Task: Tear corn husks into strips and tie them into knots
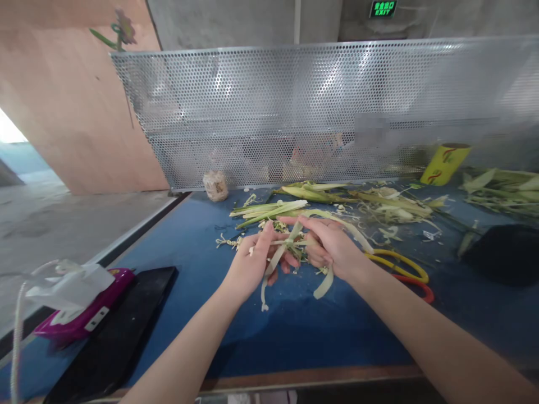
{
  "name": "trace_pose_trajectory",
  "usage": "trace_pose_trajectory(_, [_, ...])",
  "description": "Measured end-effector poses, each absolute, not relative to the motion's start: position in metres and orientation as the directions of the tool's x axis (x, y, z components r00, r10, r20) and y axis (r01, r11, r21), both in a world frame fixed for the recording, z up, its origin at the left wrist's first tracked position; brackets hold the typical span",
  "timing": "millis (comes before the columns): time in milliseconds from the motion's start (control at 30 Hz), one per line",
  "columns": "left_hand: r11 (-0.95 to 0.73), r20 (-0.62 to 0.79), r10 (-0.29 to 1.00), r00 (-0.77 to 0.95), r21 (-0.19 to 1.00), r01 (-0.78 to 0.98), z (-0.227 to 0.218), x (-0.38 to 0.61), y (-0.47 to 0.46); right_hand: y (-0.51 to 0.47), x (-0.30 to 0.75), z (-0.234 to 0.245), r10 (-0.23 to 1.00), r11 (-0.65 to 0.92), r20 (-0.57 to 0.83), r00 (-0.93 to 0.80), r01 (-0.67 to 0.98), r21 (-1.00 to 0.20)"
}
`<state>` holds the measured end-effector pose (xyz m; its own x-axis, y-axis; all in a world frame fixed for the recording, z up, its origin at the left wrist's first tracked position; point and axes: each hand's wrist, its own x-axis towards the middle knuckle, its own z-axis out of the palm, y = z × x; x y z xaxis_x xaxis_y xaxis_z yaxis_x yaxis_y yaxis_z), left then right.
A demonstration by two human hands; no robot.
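Both my hands meet over a blue table (295, 325), working pale green leaf strips (290, 244) that cross between the fingers. My left hand (252, 264) pinches the strips, and one end hangs down below it. My right hand (330, 247) curls its fingers round the same strips, another strip dangling beneath its palm. Scraps of the same leaf litter the cloth under them.
A pile of long green leaves (337, 199) lies behind my hands, with more at the far right (501, 191). Yellow and red scissors (406, 269) lie right of my wrist. A perforated metal screen (295, 112) closes the back. A magenta box (84, 308) and black tray (122, 325) sit at the left.
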<state>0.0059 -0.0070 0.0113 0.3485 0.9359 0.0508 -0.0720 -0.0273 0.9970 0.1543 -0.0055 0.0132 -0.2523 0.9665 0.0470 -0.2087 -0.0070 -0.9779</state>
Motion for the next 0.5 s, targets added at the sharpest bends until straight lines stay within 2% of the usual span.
trace_pose_trajectory(167, [-0.019,0.022,0.97,0.243,1.0,-0.015,0.0099,0.0059,-0.0043,-0.0058,0.1558,0.0118,0.94,-0.044,0.031,-0.341,-0.21,-0.977])
trace_pose_trajectory(333, [-0.193,0.156,0.967,0.202,0.964,0.181,0.008,0.0026,-0.0067,-0.004,0.1566,0.0115,0.915,-0.123,-0.045,-0.401,-0.171,-0.978])
trace_pose_trajectory(433, [-0.325,0.267,0.945,0.19,0.842,0.432,0.0079,-0.0004,-0.0081,-0.0031,0.1564,0.0103,0.933,-0.082,-0.053,-0.356,-0.068,-0.994])
trace_pose_trajectory(500, [-0.402,0.368,0.909,0.196,0.646,0.649,0.0085,-0.002,-0.0084,-0.0028,0.1553,0.0083,0.947,-0.054,-0.06,-0.316,0.026,-0.998])
